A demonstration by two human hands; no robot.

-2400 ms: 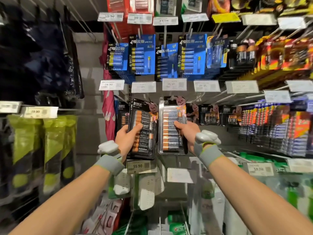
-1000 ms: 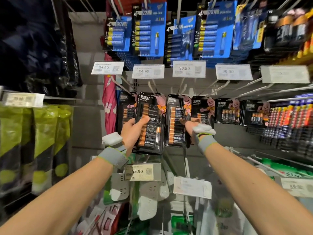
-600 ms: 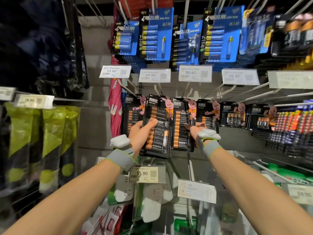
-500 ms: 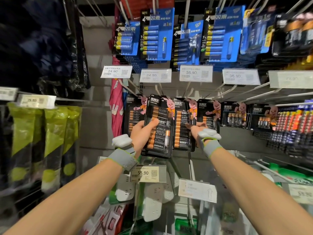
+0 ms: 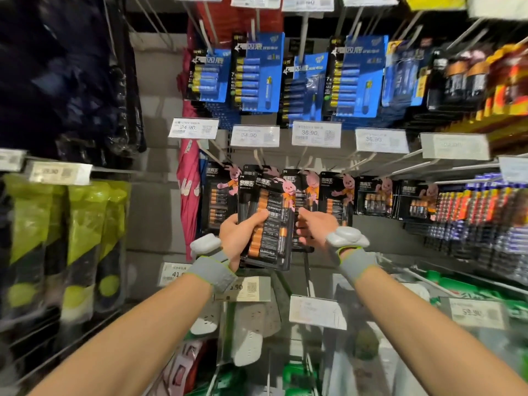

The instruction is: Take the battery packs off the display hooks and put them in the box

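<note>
My left hand (image 5: 238, 238) grips a black pack of orange-and-black batteries (image 5: 270, 221) by its left edge, held in front of the display. My right hand (image 5: 315, 228) is just right of it, fingers curled on the edge of a second black battery pack (image 5: 307, 192), which is largely hidden behind the first. More black packs of the same kind hang on hooks behind, to the left (image 5: 220, 195) and to the right (image 5: 337, 201). No box is in view.
Blue battery packs (image 5: 257, 72) hang on the row above, over white price tags (image 5: 316, 134). Orange and purple battery packs (image 5: 471, 207) fill the right side. Green-and-black bagged goods (image 5: 85, 238) hang at left. White power strips (image 5: 248, 338) hang below my hands.
My hands have drawn together: the left-hand pack now overlaps the front of the right-hand pack. The view has tilted, showing more of the upper rows.
</note>
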